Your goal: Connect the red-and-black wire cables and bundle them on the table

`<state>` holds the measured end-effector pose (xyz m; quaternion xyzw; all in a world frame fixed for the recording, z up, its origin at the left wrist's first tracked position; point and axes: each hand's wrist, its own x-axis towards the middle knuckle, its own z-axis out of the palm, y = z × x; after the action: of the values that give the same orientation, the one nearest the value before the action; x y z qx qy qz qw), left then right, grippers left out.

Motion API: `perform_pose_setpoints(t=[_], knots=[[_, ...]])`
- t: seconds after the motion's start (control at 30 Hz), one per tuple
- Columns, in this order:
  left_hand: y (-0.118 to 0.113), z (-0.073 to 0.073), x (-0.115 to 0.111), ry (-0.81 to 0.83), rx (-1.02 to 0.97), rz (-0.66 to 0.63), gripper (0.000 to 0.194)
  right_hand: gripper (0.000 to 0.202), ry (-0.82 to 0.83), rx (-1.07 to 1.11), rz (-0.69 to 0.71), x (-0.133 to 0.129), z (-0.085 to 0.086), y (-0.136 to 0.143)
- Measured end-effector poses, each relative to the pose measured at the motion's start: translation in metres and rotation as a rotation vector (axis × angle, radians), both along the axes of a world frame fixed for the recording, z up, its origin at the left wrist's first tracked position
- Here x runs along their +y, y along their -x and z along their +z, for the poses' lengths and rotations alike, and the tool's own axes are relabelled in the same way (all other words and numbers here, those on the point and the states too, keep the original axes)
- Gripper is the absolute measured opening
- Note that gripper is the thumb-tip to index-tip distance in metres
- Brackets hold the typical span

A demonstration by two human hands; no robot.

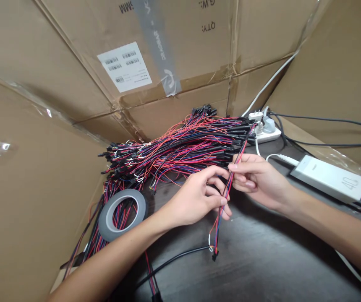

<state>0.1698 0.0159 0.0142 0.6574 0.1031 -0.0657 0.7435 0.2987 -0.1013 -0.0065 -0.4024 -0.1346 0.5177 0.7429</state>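
Note:
A wire harness (218, 222) of thin red, blue and black wires runs between my hands, with a small black connector at its lower end. My left hand (204, 195) is closed around its middle, thumb pressed on the wires. Just above, my right hand (252, 176) pinches the same wires between thumb and fingers. The harness's upper end reaches toward a big pile of similar wire harnesses (180, 147) lying behind my hands. A roll of grey tape (105, 222) rests on more wires beside my left forearm.
Cardboard walls (174, 117) enclose the dark tabletop (246, 260) at the back and sides. At the right stand a white power strip (270, 135) with plugs and a white charger box (331, 178) with cables. A black cable (174, 258) crosses the front.

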Motion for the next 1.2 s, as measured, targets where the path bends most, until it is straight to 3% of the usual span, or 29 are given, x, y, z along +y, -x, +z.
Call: perform_pose_setpoints(t=[0.37,0.73,0.97,1.2], knots=[[-0.0006,-0.0033,0.0022,-0.025,0.118,0.025,0.011,0.032,-0.012,-0.004,0.025,-0.0003,0.0002,-0.0006],[0.0001,-0.003,0.0052,0.041,0.101,0.022,0.016,0.032,-0.023,-0.008,0.03,-0.0007,0.0025,-0.003],[0.0011,-0.0038,0.0048,0.109,0.088,-0.021,0.016,0.03,-0.034,-0.004,0.11,-0.0017,0.0035,-0.0061],[0.0017,-0.0033,0.0042,0.023,0.144,-0.069,0.015,0.031,-0.02,0.007,0.1,-0.001,0.0042,-0.0047]])
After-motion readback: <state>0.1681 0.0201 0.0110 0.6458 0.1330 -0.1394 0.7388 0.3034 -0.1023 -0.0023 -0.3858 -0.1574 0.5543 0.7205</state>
